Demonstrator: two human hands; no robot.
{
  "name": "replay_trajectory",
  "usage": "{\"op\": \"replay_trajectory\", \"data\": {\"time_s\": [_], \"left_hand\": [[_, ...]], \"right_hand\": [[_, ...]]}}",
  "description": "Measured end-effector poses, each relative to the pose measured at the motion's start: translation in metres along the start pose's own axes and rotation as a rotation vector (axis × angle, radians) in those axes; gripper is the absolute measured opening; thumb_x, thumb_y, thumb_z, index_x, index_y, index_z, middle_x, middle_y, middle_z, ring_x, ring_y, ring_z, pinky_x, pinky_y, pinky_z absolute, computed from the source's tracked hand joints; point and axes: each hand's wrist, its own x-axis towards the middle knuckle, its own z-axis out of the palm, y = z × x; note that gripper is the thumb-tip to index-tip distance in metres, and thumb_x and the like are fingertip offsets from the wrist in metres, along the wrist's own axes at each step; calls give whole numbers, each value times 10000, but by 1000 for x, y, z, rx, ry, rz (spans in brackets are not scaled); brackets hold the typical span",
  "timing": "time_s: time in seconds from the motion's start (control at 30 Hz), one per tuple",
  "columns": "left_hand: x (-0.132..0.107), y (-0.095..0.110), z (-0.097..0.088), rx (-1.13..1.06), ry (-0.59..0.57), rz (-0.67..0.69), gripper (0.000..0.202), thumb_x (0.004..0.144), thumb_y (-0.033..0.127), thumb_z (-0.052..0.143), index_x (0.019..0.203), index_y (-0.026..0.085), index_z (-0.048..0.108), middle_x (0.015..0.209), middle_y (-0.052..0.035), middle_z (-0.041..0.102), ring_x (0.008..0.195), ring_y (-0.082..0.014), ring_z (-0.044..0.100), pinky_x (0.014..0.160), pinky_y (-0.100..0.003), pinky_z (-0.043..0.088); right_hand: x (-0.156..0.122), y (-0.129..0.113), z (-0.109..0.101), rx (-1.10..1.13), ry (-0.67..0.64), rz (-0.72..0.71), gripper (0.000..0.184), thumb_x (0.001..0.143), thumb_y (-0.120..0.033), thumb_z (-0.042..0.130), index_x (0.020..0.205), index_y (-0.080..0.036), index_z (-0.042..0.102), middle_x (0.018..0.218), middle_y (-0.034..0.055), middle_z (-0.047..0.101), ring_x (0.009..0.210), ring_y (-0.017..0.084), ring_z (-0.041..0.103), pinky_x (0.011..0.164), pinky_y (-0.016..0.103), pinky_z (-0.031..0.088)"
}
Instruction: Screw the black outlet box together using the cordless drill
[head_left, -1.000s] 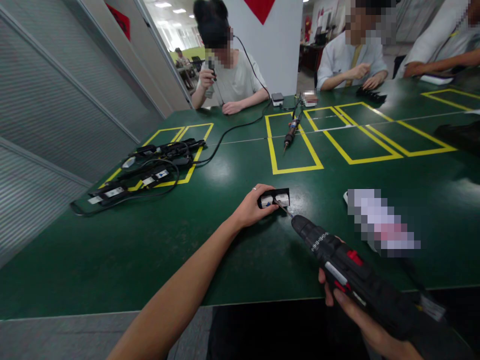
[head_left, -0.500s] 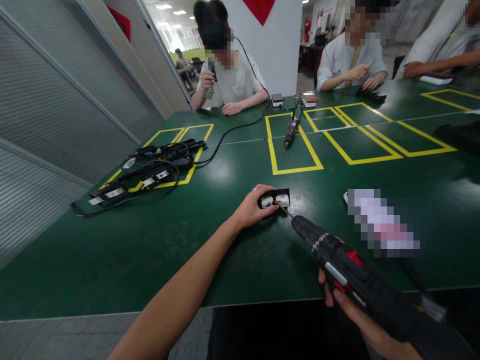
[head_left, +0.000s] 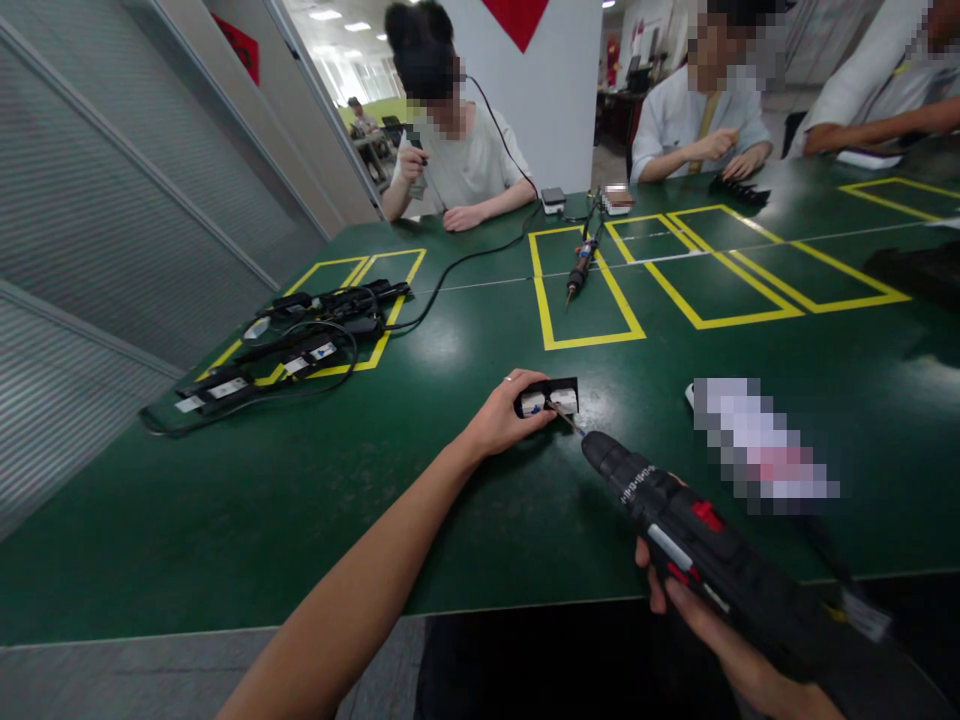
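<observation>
My left hand grips a small black adapter block with white labels, holding it down on the green table. My right hand is wrapped round the handle of a black cordless drill with red buttons. The drill's bit slants up to the left and its tip touches the face of the block.
A pile of black adapters with cables lies at the left on yellow-taped boxes. An electric screwdriver lies in a yellow box further back. A blurred white item lies to the right. Three people sit across the table.
</observation>
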Motion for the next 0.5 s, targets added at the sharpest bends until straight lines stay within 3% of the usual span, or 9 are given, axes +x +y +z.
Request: {"op": "replay_trajectory", "data": {"time_s": [0.5], "left_hand": [[-1, -1, 1, -4, 18, 23, 421, 812, 354, 634, 1192, 213, 519, 1163, -73, 556, 1098, -221, 547, 994, -408, 434]], "right_hand": [[-1, 3, 0, 31, -4, 58, 127, 941, -333, 482, 1044, -271, 525, 756, 0, 548, 692, 156, 561, 692, 297, 539]]}}
